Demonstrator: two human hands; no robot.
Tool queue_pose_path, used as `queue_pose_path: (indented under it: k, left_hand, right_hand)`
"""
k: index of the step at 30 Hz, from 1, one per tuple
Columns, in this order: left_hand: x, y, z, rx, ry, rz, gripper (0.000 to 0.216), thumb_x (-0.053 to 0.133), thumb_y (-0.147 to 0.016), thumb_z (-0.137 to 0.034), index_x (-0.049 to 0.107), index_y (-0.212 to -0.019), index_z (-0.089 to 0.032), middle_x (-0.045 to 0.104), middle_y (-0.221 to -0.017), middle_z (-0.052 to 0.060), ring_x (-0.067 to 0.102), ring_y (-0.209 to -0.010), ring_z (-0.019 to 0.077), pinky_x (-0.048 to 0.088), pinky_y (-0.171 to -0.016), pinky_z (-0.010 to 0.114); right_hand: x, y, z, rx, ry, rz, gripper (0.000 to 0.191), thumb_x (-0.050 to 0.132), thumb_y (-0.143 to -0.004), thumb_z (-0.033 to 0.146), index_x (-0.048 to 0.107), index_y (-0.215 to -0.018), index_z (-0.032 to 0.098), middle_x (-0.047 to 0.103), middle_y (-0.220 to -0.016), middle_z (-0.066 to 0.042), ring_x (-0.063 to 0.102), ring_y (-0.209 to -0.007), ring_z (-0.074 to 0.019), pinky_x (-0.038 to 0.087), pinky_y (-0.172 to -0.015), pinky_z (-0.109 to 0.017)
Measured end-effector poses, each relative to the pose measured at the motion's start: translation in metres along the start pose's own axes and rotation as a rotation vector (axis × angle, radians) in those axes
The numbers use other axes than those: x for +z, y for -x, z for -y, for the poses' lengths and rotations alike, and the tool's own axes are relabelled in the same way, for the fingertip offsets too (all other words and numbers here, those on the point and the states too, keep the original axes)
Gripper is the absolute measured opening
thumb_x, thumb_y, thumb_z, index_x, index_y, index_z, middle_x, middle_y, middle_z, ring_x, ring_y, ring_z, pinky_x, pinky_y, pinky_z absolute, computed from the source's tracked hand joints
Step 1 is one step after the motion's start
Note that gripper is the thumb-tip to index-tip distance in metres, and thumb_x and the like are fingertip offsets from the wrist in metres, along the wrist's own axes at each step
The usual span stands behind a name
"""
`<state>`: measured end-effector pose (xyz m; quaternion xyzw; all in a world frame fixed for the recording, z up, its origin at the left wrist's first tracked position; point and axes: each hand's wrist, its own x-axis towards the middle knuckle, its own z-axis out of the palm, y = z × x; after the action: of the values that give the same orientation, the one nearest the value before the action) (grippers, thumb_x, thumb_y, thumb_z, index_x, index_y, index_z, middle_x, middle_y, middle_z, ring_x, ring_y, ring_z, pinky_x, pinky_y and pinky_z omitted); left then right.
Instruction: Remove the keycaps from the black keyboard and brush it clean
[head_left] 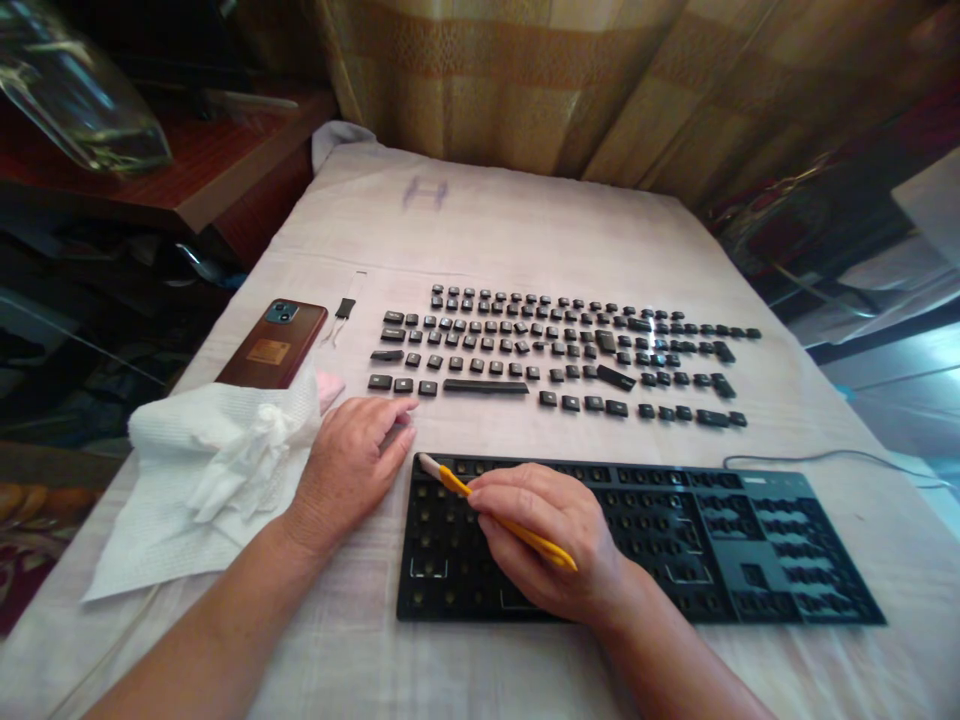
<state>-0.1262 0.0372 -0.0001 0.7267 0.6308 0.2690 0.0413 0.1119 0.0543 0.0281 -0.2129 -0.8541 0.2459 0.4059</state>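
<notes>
My right hand (555, 530) grips a small brush (454, 480) with a yellow handle. Its pale tip is at the top left corner of a black keyboard (739, 565) that has its keycaps off, so the bare switch sockets show. Part of the keyboard lies hidden beneath this hand. On the sheet to the left of the keyboard rests my left hand (349, 460), fingers loosely bent, thumb apart from them, nothing visible in it. Beyond both hands, loose black keycaps are laid out in rows, with the long space bar (486, 387) in the nearest row.
Crumpled white paper towel (172, 480) lies left of my left hand, partly over a dark red phone (270, 345). A small black tool with wire loops (346, 308) sits beside the phone. The keyboard's cable (832, 453) runs off right. A glass jar (90, 110) stands on a wooden desk (247, 160).
</notes>
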Motion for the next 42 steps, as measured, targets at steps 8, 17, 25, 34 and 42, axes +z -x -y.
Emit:
queue_pose_path:
  k: [8, 17, 25, 34, 42]
  left_hand:
    - [0.001, 0.000, 0.000, 0.003, -0.007, 0.003, 0.027, 0.051, -0.095, -0.027, 0.066, -0.117, -0.021, 0.077, -0.106, 0.009, 0.069, -0.100, 0.0271, 0.050, -0.097, 0.047]
    - [-0.001, 0.000, 0.000, 0.007, -0.011, 0.011, 0.027, 0.052, -0.096, -0.027, 0.066, -0.117, -0.019, 0.076, -0.106, 0.009, 0.069, -0.101, 0.0270, 0.051, -0.095, 0.045]
    - [-0.002, 0.000, -0.002, -0.011, 0.000, 0.019, 0.027, 0.052, -0.095, -0.027, 0.066, -0.117, -0.021, 0.076, -0.107, 0.008, 0.068, -0.101, 0.0270, 0.051, -0.096, 0.046]
    - [-0.001, 0.000, 0.001, 0.015, 0.007, 0.007, 0.023, 0.053, -0.095, -0.028, 0.068, -0.112, -0.021, 0.076, -0.105, 0.009, 0.068, -0.099, 0.0266, 0.052, -0.092, 0.044]
    - [0.000, -0.003, 0.003, 0.005, 0.054, 0.026, 0.019, 0.057, -0.093, -0.031, 0.071, -0.103, -0.022, 0.077, -0.100, 0.007, 0.069, -0.097, 0.0263, 0.051, -0.091, 0.045]
  right_hand:
    - [0.003, 0.000, -0.004, -0.023, -0.016, -0.014, 0.022, 0.058, -0.096, 0.007, 0.065, -0.113, 0.017, 0.080, -0.100, -0.011, 0.077, -0.089, -0.0178, 0.064, -0.079, -0.028]
    - [-0.004, -0.002, 0.003, 0.009, 0.005, -0.035, 0.022, 0.055, -0.092, 0.007, 0.063, -0.109, 0.020, 0.077, -0.086, -0.006, 0.074, -0.074, -0.0169, 0.062, -0.069, -0.029]
    - [0.002, 0.001, 0.002, 0.070, -0.054, -0.024, 0.020, 0.056, -0.094, 0.008, 0.064, -0.108, 0.020, 0.079, -0.089, -0.006, 0.076, -0.076, -0.0165, 0.063, -0.071, -0.028]
    - [0.000, 0.009, -0.007, 0.239, -0.079, -0.203, 0.020, 0.059, -0.094, 0.011, 0.064, -0.109, 0.023, 0.078, -0.090, -0.004, 0.076, -0.076, -0.0171, 0.064, -0.073, -0.030]
    - [-0.015, 0.005, 0.013, 0.191, 0.111, -0.253, 0.015, 0.062, -0.090, 0.011, 0.066, -0.099, 0.022, 0.077, -0.085, -0.004, 0.075, -0.070, -0.0176, 0.063, -0.067, -0.028]
